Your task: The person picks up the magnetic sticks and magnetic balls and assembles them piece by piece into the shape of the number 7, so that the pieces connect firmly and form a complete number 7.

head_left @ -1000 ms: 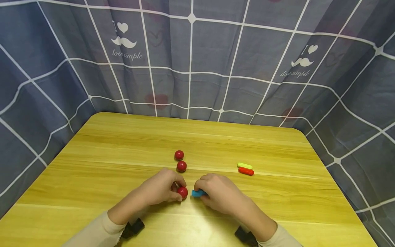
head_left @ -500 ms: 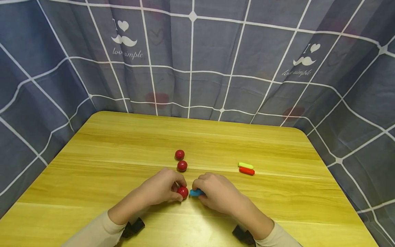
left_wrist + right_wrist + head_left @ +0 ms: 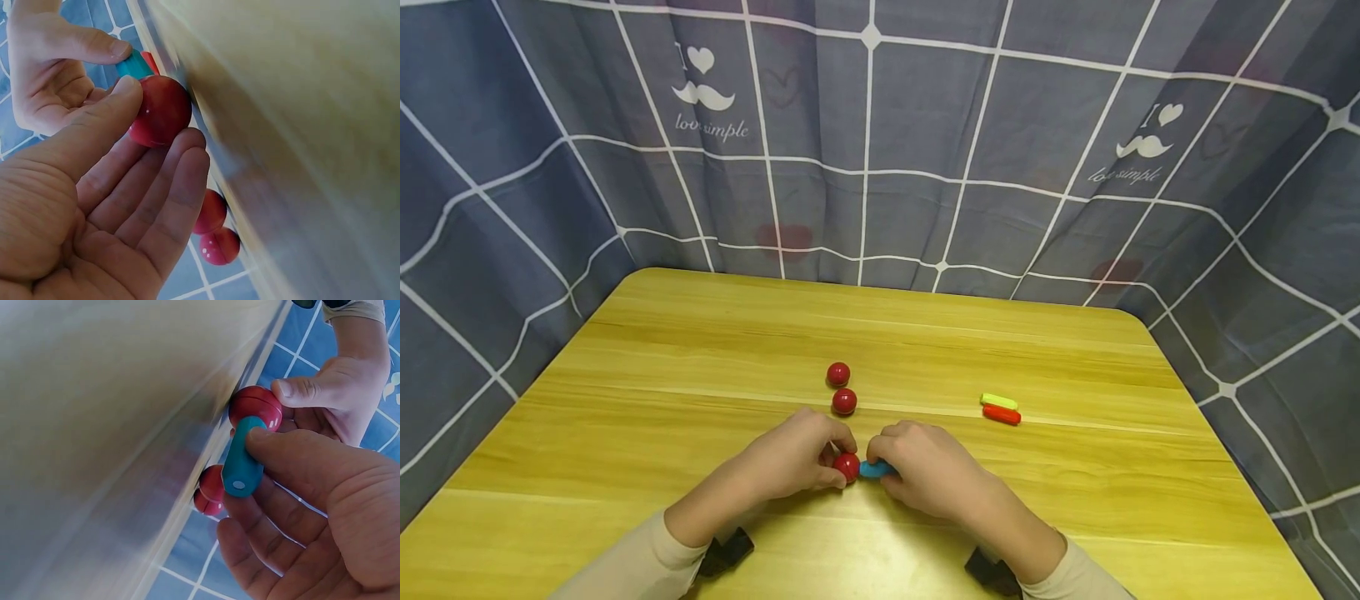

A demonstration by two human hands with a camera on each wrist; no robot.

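Because right hand (image 3: 934,468) covers one end, blue stick (image 3: 873,469) shows only partly in head view; pinched by thumb and fingers, long axis crosswise, exposed end pointing left at red ball (image 3: 847,467). Left hand (image 3: 793,457) grips ball. Stick-to-ball contact unclear; both between hands.
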